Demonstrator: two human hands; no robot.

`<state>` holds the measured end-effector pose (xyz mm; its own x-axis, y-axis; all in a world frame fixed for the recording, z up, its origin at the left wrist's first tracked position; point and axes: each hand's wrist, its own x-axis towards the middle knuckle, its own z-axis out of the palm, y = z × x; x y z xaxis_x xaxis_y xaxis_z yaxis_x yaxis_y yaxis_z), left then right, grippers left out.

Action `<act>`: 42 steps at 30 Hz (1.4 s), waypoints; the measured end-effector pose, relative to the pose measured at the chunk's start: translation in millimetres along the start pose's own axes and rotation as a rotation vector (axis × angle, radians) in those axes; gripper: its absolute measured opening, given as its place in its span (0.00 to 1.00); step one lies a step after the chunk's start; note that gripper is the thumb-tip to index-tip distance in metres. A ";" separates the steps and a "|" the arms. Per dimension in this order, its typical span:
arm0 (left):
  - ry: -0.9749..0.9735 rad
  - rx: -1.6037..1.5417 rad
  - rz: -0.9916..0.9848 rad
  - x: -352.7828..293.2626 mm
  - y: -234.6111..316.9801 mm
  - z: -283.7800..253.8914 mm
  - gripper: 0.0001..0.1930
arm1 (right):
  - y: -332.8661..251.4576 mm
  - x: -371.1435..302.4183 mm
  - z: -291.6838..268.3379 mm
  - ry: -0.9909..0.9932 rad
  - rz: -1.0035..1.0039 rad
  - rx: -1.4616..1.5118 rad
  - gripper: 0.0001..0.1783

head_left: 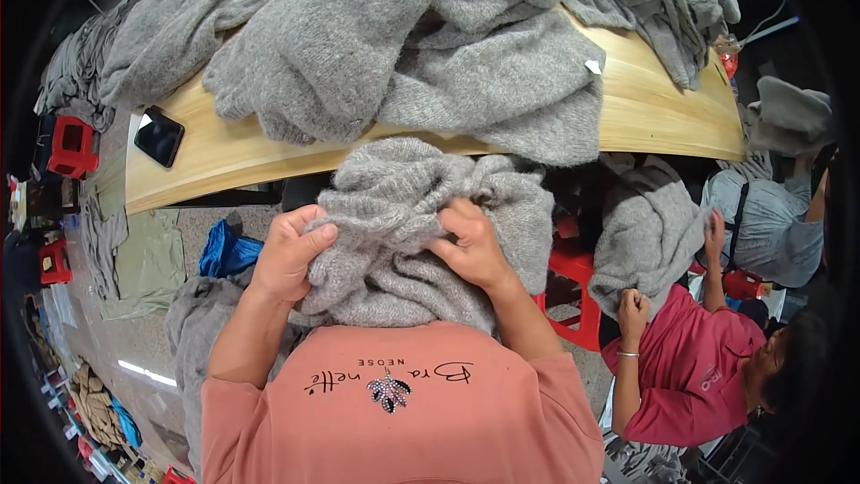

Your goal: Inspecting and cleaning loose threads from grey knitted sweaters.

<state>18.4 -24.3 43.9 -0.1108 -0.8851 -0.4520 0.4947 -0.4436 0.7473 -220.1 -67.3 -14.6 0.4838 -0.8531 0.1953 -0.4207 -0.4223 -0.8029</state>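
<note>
A bunched grey knitted sweater (394, 188) lies across my lap, against the front edge of the table. My left hand (291, 251) is closed on its left side, thumb over the knit. On the right, my right hand (470, 242) pinches a fold of the same sweater, its fingertips partly sunk in the fabric. Between the two hands the knit is gathered in loose folds. Just beyond, a heap of grey knitted garments (313, 54) spreads over the wooden table, and one piece with a small white tag hangs slightly over the edge.
A dark phone (159, 136) lies at the wooden table's (663, 116) left corner. To my right a co-worker in a red shirt (690, 367) handles another grey garment (645, 224). A red stool (573, 291) stands between us. Blue cloth (228, 249) lies to the left.
</note>
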 end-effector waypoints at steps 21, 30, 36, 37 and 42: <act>0.048 -0.209 0.137 -13.7 34.8 32.6 0.07 | -66.8 -1.0 -46.1 0.515 -0.116 -0.105 0.10; -0.041 0.117 0.054 -1.3 6.5 56.6 0.03 | -83.9 12.3 -26.3 0.093 -0.583 -0.198 0.17; 0.128 -0.472 0.055 6.1 35.8 37.2 0.06 | -58.1 9.3 -28.4 0.252 -0.354 -0.294 0.16; 0.180 -0.456 0.003 7.1 35.2 36.9 0.07 | -57.6 8.8 -28.8 0.364 -0.374 -0.342 0.16; 0.130 -0.370 0.047 10.9 3.5 50.3 0.06 | -69.5 4.3 -16.0 0.017 -0.777 -0.322 0.14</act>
<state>-24.5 -42.6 66.1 0.0179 -0.8676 -0.4969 0.7762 -0.3012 0.5539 -201.0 -46.5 51.1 0.7160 -0.2871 0.6363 -0.1726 -0.9560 -0.2373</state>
